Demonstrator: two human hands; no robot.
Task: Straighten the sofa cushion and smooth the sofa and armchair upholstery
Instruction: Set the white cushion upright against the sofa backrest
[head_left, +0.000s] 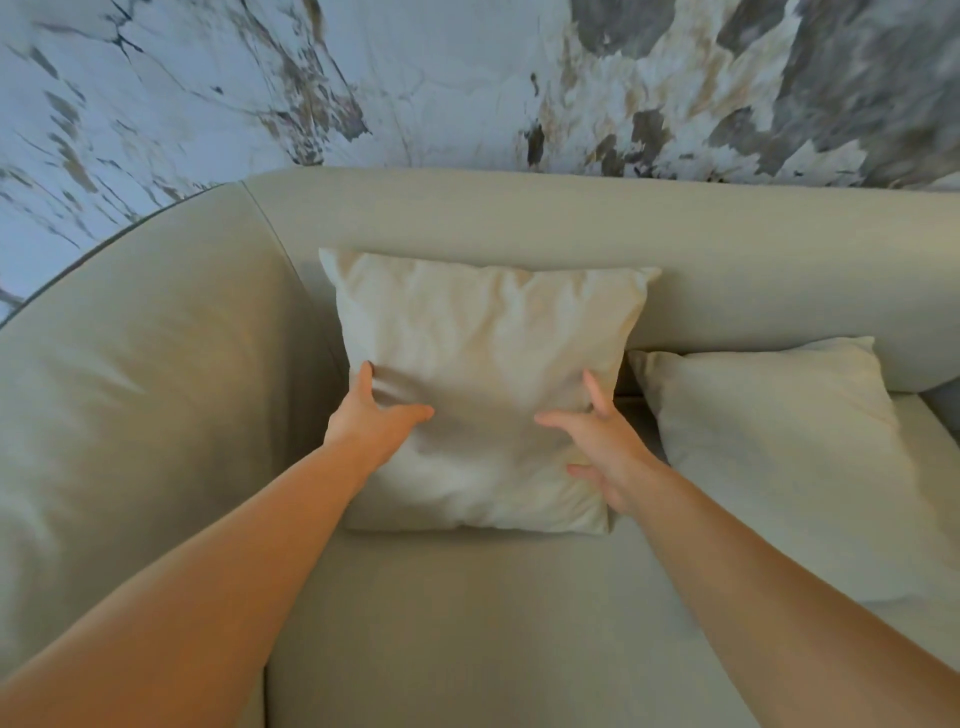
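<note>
A cream square cushion (483, 353) stands upright on the beige sofa seat (467, 623) and leans against the backrest (519, 218). My left hand (371, 415) grips the cushion's left edge, thumb on the front face. My right hand (602, 441) holds its right edge lower down, fingers spread along the side. The cushion's fabric is wrinkled across the front.
A second cream cushion (779, 457) lies tilted on the seat to the right, close to the first one. The wide padded sofa arm (145, 389) fills the left. A marble-patterned wall (467, 78) rises behind the backrest.
</note>
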